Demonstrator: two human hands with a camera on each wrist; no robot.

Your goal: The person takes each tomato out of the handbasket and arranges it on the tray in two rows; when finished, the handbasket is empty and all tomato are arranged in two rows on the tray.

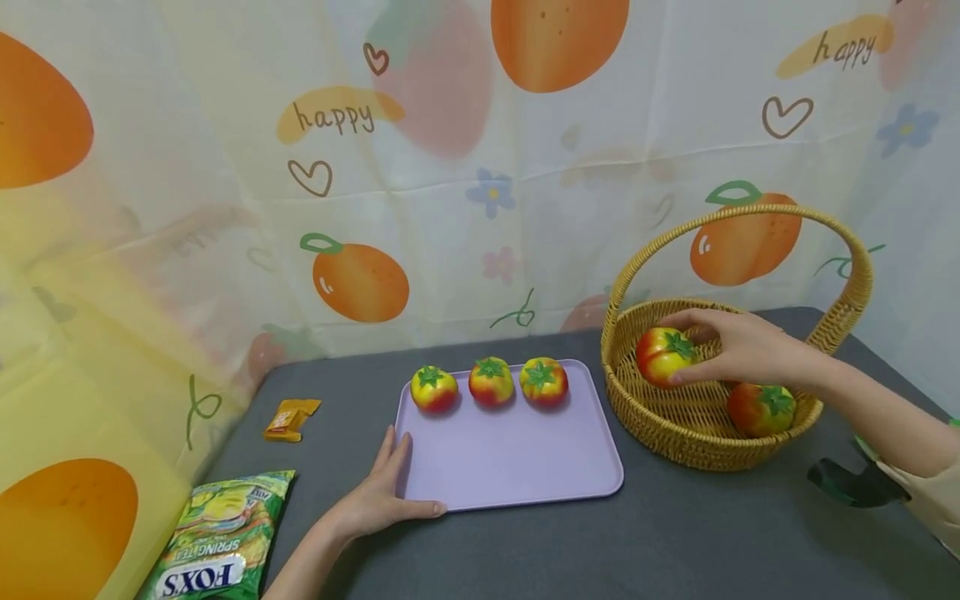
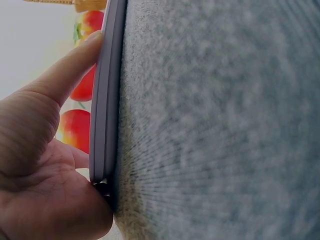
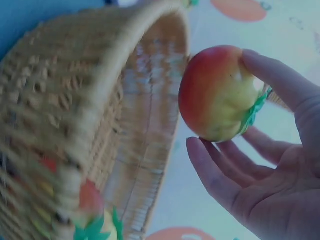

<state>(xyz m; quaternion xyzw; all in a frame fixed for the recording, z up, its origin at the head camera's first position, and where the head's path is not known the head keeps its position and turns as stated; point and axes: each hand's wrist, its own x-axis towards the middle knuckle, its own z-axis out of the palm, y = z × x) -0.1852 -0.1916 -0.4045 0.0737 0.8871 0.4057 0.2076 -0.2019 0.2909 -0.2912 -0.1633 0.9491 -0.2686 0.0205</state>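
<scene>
My right hand (image 1: 738, 346) pinches a red-and-yellow tomato (image 1: 665, 357) with a green leafy top, thumb on one side and fingers on the other. In the head view it overlaps the inside of the wicker basket (image 1: 693, 450); the right wrist view puts this tomato (image 3: 215, 95) beside the basket's rim (image 3: 125, 55). Another tomato (image 1: 761, 408) lies in the basket. My left hand (image 1: 382, 493) rests at the near left corner of a lilac tray (image 1: 510, 458), fingers extended along its left side and thumb on the front rim. Three tomatoes (image 1: 491, 383) form a row along the tray's back edge.
The basket's tall handle (image 1: 742, 212) arches above its opening. To the tray's left lie a small orange wrapped packet (image 1: 291, 419) and a green FOX'S bag (image 1: 221, 533). A dark, curved item (image 1: 855, 483) is near my right sleeve. A fruit-print curtain (image 1: 450, 250) hangs behind the grey table.
</scene>
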